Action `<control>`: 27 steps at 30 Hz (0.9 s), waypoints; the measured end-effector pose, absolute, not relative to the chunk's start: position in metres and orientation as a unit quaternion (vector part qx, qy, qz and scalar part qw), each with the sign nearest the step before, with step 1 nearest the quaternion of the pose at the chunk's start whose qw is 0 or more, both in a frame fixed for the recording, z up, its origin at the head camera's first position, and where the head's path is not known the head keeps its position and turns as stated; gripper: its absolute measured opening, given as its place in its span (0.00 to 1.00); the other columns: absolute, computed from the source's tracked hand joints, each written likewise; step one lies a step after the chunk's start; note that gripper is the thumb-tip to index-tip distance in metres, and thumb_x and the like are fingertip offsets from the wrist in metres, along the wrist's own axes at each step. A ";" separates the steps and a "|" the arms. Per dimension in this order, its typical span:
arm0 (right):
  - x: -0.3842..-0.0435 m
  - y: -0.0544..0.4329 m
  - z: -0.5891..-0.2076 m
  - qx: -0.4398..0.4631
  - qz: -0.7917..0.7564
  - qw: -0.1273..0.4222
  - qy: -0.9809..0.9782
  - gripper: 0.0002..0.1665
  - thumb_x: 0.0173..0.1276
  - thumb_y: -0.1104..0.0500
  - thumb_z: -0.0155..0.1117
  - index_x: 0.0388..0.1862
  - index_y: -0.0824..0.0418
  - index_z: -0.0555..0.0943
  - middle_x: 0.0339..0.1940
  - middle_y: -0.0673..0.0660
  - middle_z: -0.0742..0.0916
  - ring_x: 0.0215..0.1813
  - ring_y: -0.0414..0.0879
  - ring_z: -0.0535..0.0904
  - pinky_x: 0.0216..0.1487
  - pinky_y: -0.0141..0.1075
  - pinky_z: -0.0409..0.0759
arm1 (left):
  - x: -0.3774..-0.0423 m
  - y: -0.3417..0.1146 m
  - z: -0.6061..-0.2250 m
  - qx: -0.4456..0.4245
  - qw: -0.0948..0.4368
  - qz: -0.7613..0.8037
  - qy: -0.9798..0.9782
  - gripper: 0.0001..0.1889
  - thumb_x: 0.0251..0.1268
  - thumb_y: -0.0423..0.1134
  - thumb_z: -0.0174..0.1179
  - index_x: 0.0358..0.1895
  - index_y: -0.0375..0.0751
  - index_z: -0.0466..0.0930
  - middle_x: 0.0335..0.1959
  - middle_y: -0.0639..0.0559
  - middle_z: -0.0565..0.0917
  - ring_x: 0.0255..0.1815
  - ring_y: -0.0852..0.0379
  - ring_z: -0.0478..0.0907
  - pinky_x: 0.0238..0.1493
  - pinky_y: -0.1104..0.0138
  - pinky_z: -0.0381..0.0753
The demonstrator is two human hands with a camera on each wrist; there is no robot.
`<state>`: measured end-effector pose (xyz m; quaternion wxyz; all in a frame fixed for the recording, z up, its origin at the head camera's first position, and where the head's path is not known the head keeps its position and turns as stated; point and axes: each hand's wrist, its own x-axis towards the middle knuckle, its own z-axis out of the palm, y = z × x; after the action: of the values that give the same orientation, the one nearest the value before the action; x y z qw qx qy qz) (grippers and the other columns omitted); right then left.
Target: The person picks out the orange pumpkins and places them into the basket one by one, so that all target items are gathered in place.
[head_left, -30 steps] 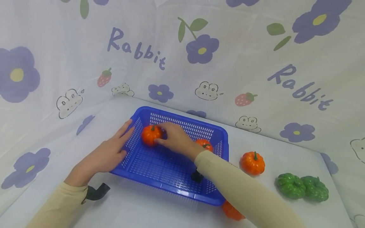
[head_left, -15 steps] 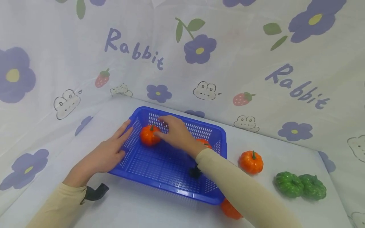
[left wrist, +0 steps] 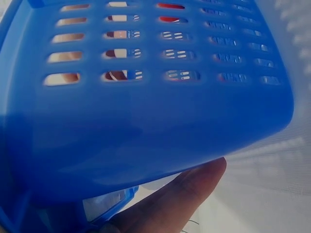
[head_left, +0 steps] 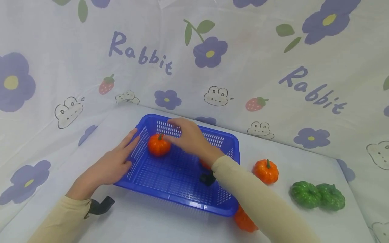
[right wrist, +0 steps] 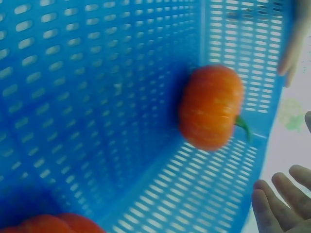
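A blue plastic basket [head_left: 170, 197] stands on the white table. Along its left side lies my left hand [head_left: 110, 165], fingers straight against the rim; in the left wrist view a finger [left wrist: 170, 204] reaches past the lower edge of the perforated wall. Inside, at the back left corner, sits an orange pumpkin [head_left: 159, 145] with a green stem. My right hand [head_left: 194, 138] is just right of and above it, holding nothing, thumb and fingers spread apart. The right wrist view shows this pumpkin [right wrist: 211, 108] apart from the fingers [right wrist: 286, 204]. My right forearm partly hides a second orange pumpkin [head_left: 205, 164] in the basket.
Right of the basket lie an orange pumpkin [head_left: 266, 171] and two green pumpkins, one [head_left: 305, 194] against the other [head_left: 331, 197]. Another orange pumpkin [head_left: 244, 219], partly under my right sleeve, is by the basket's front right corner. A patterned cloth [head_left: 258, 77] hangs behind.
My right hand has let go of the orange pumpkin in the back left corner and lifted up and slightly right, its fingers spreading. The left hand stays at the rim.
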<state>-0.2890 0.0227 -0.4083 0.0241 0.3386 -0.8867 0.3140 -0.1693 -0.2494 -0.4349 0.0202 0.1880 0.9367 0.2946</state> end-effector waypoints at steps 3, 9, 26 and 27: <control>-0.285 0.026 -0.395 0.348 0.320 0.032 -0.881 0.35 0.75 0.47 0.76 0.74 0.61 0.81 0.70 0.57 0.86 0.68 0.51 0.82 0.71 0.43 0.80 | -0.170 -0.250 -0.434 0.192 0.017 0.298 0.935 0.40 0.75 0.26 0.55 0.87 0.29 0.50 0.91 0.40 0.38 0.61 0.34 0.81 0.69 0.37 0.76; -0.275 0.036 -0.370 0.352 0.350 0.041 -0.867 0.36 0.74 0.48 0.76 0.75 0.60 0.80 0.69 0.58 0.85 0.68 0.55 0.83 0.69 0.49 0.82 | -0.170 -0.251 -0.433 0.192 0.017 0.298 0.935 0.40 0.76 0.26 0.54 0.87 0.30 0.50 0.91 0.41 0.37 0.62 0.34 0.80 0.69 0.37 0.76; -0.258 0.069 -0.360 0.344 0.374 0.050 -0.860 0.35 0.75 0.48 0.76 0.77 0.55 0.79 0.70 0.54 0.85 0.68 0.51 0.83 0.70 0.48 0.81 | -0.169 -0.252 -0.437 0.188 0.018 0.299 0.935 0.40 0.76 0.26 0.53 0.87 0.31 0.50 0.91 0.42 0.38 0.73 0.29 0.74 0.72 0.37 0.72; -0.258 0.072 -0.360 0.344 0.375 0.054 -0.859 0.35 0.74 0.48 0.76 0.77 0.56 0.79 0.70 0.54 0.85 0.68 0.51 0.83 0.70 0.48 0.81 | -0.169 -0.252 -0.437 0.187 0.018 0.299 0.936 0.40 0.76 0.26 0.53 0.87 0.31 0.50 0.91 0.42 0.38 0.73 0.29 0.73 0.72 0.37 0.72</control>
<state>-0.2580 0.0718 -0.3597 0.0539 0.3442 -0.8590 0.3751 -0.1689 -0.2516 -0.4367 0.0181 0.1872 0.9356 0.2987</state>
